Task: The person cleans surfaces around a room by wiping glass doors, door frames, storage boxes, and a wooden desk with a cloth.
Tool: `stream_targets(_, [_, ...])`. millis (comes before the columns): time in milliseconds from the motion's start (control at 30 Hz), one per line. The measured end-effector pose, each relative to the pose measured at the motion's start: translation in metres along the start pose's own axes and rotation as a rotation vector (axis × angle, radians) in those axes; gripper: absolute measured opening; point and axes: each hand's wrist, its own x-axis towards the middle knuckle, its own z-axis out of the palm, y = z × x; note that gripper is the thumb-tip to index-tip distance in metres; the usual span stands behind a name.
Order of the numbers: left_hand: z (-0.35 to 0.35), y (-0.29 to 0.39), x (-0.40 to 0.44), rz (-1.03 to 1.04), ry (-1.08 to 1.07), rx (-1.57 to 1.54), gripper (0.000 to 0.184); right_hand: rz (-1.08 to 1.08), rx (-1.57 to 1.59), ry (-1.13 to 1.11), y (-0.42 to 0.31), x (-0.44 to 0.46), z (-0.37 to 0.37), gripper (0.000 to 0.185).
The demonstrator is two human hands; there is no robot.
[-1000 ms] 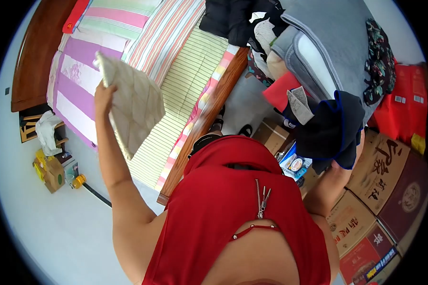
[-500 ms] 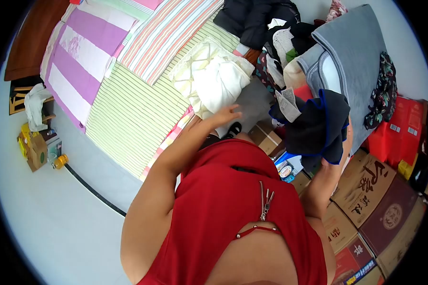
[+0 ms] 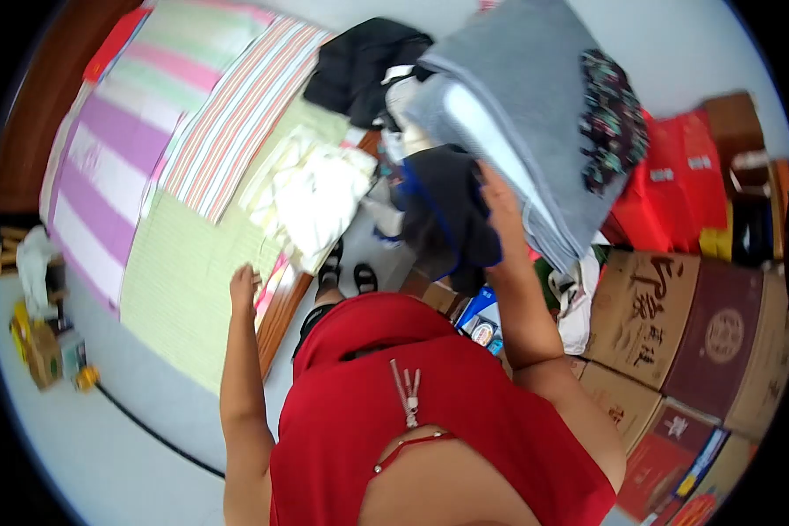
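A dark grey cloth with blue edging (image 3: 451,206) hangs bunched from my right hand (image 3: 502,215), whose fingers are closed on its right side and partly hidden by it. My left hand (image 3: 246,285) holds nothing; it is beside the edge of the bed, fingers loosely bent and a little apart. Beyond it on the bed lies a crumpled white and cream cloth (image 3: 311,197). A grey folded blanket (image 3: 517,105) with a pale lining rises just past my right hand, and a dark floral cloth (image 3: 609,123) drapes over its right side.
The bed carries a green striped mat (image 3: 180,285), a striped pillow (image 3: 241,114) and a purple-and-white striped cloth (image 3: 105,175). A black garment (image 3: 364,66) lies at its far end. Cardboard boxes (image 3: 644,311) and red bags (image 3: 675,180) are stacked at the right. Black sandals (image 3: 365,278) show below.
The view has swung to the right. My left hand has drawn back from the white cloth to the bed's edge. The dark cloth, still in my right hand, is now in front of the grey blanket.
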Motion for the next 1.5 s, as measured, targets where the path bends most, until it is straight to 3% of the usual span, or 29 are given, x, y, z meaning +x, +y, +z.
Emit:
stream_targets(67, [0.045, 0.038, -0.059, -0.033, -0.075, -0.039, 0.052, -0.022, -0.089, -0.041, -0.023, -0.01, 0.002, 0.031])
stream_targets(133, [0.084, 0.061, -0.095, 0.073, -0.263, -0.071, 0.053, -0.014, 0.023, -0.079, -0.03, -0.023, -0.01, 0.03])
stream_targets(200, [0.123, 0.105, -0.144, 0.273, -0.47, -0.046, 0.057, -0.024, -0.09, -0.119, -0.03, -0.026, -0.014, 0.03])
stream_targets(267, [0.155, 0.137, -0.178, 0.476, -0.606, -0.071, 0.074, -0.082, -0.279, -0.16, -0.025, -0.032, -0.019, 0.031])
stream_targets(367, [0.184, 0.176, -0.232, 0.691, -0.638, -0.016, 0.104, -0.26, -0.641, -0.255, 0.009, -0.035, -0.014, 0.037])
stream_targets(433, [0.189, 0.182, -0.254, 0.739, -0.657, -0.011, 0.109, -0.242, -0.686, -0.313, 0.011, -0.047, 0.002, 0.039])
stream_targets(467, [0.191, 0.182, -0.264, 0.76, -0.66, -0.05, 0.11, -0.371, -0.746, -0.37, 0.017, -0.05, 0.006, 0.039])
stream_targets(533, [0.189, 0.177, -0.276, 0.826, -0.45, -0.017, 0.105, -0.432, -0.821, -0.443, 0.027, -0.052, 0.017, 0.038])
stream_targets(633, [0.162, 0.16, -0.288, 0.525, -0.342, -0.341, 0.083, -0.246, -0.618, -0.662, 0.039, -0.062, 0.041, 0.043])
stream_targets(667, [0.149, 0.153, -0.29, 0.518, -0.324, -0.329, 0.073, -0.141, -0.499, -0.731, 0.045, -0.066, 0.047, 0.046])
stream_targets(700, [0.133, 0.146, -0.289, 0.51, -0.311, -0.319, 0.064, -0.125, -0.623, -0.826, 0.043, -0.069, 0.055, 0.055])
stream_targets(733, [0.117, 0.137, -0.291, 0.5, -0.296, -0.312, 0.055, -0.289, -0.737, -0.923, 0.053, -0.069, 0.06, 0.065])
stream_targets(767, [0.102, 0.126, -0.298, 0.52, -0.2, -0.311, 0.031, -0.148, -0.651, -0.976, 0.053, -0.083, 0.073, 0.071])
stream_targets(800, [0.089, 0.12, -0.303, 0.59, -0.115, -0.288, 0.028, 0.002, -0.57, -1.026, 0.05, -0.093, 0.085, 0.076])
stream_targets(833, [0.075, 0.11, -0.308, 0.657, -0.032, -0.265, 0.026, -0.003, -0.584, -1.074, 0.063, -0.096, 0.092, 0.084])
stream_targets(933, [0.036, 0.079, -0.334, 0.807, 0.145, -0.255, 0.022, -0.02, -0.69, -1.272, 0.116, -0.097, 0.105, 0.08])
stream_targets(967, [0.028, 0.066, -0.339, 0.862, 0.195, -0.252, 0.021, 0.029, -0.745, -1.318, 0.131, -0.1, 0.113, 0.066])
stream_targets(1100, [-0.01, 0.023, -0.385, 0.973, 0.427, -0.151, 0.023, -0.036, -0.844, -1.43, 0.182, -0.129, 0.157, 0.04])
stream_targets(1200, [-0.046, -0.02, -0.412, 1.016, 0.597, -0.135, 0.025, 0.159, -0.755, -1.427, 0.208, -0.177, 0.208, 0.036])
stream_targets(1233, [-0.058, -0.036, -0.422, 1.008, 0.66, -0.113, 0.026, 0.079, -0.689, -1.417, 0.223, -0.195, 0.221, 0.029])
stream_targets(1333, [-0.096, -0.09, -0.445, 1.035, 0.877, 0.069, 0.031, 0.524, -0.473, -1.151, 0.248, -0.271, 0.27, 0.028])
stream_targets(1367, [-0.109, -0.109, -0.454, 0.996, 0.897, 0.141, 0.032, 0.667, -0.534, -1.232, 0.251, -0.292, 0.288, 0.034])
stream_targets(1400, [-0.117, -0.127, -0.461, 0.954, 0.912, 0.211, 0.034, 0.83, -0.403, -1.149, 0.261, -0.31, 0.297, 0.038])
stream_targets(1500, [-0.137, -0.188, -0.474, 0.889, 0.876, 0.273, 0.039, 0.931, -0.336, -1.259, 0.292, -0.356, 0.331, 0.041])
